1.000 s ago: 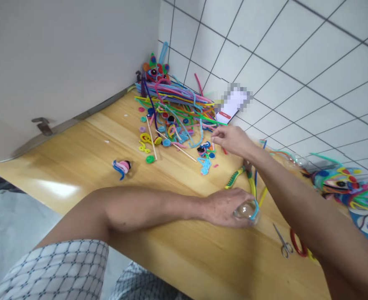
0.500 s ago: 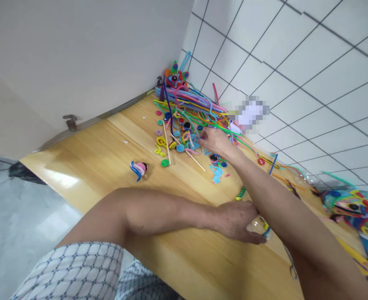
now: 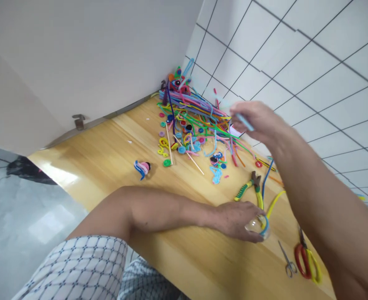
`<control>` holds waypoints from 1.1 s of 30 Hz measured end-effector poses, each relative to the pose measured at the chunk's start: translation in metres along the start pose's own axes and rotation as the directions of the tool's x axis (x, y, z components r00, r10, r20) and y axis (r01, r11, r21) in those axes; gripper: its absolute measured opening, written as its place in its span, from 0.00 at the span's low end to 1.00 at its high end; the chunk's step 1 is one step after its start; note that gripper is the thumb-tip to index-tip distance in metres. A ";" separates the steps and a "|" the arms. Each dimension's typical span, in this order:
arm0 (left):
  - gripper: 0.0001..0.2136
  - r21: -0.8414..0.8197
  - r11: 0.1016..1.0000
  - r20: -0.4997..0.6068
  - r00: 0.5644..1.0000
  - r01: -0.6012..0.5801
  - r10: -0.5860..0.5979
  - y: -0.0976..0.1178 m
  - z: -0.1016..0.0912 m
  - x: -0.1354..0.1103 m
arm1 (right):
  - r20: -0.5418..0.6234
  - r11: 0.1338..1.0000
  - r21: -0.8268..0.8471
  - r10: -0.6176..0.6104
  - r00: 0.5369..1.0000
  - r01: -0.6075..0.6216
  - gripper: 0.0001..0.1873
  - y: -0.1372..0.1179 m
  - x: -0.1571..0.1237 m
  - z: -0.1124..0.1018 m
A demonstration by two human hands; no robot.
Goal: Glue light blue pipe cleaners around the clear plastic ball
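left hand (image 3: 234, 217) closed over blue-ringed clear ball (image 3: 254, 226), resting on desk (image 3: 109, 141) | right hand (image 3: 259, 121) up in air, pinching light-blue pipe cleaner (image 3: 245, 122) above pipe-cleaner pile (image 3: 196, 114) | pliers (image 3: 249, 189) just beside left hand

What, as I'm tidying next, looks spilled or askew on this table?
The heap of colourful pipe cleaners spills loosely across the wooden table, with coils and discs scattered around it; one pink-and-blue twisted piece lies apart, alone. Nothing looks broken.
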State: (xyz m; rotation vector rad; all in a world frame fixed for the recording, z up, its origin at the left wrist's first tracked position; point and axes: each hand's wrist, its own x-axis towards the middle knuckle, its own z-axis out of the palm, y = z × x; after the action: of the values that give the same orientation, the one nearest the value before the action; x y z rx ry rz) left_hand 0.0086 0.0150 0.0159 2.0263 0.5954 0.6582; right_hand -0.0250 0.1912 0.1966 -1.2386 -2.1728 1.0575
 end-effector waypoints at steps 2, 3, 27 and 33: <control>0.36 0.016 1.000 -0.007 1.000 -0.002 0.002 0.000 0.000 0.000 | -0.039 0.973 0.224 0.065 0.997 -0.054 0.14 -0.010 -0.015 -0.024; 0.35 0.022 1.000 -0.013 1.000 0.001 -0.001 0.000 -0.001 0.000 | -0.064 0.964 0.257 0.078 0.995 -0.060 0.14 -0.011 -0.025 -0.032; 0.26 -0.039 0.994 -0.132 0.987 -0.100 0.094 -0.007 -0.007 -0.017 | -0.483 0.895 0.445 0.248 0.840 -0.008 0.26 0.171 -0.308 -0.009; 0.27 -0.071 0.996 -0.102 0.994 -0.055 0.048 -0.001 -0.012 -0.019 | -0.498 0.912 0.410 0.196 0.845 0.031 0.23 0.165 -0.312 -0.004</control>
State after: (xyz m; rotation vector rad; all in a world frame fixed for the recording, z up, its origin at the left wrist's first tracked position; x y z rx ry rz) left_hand -0.0137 0.0106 0.0167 1.9540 0.5705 0.8050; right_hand 0.2266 -0.0229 0.0723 -1.2489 -1.4041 0.9832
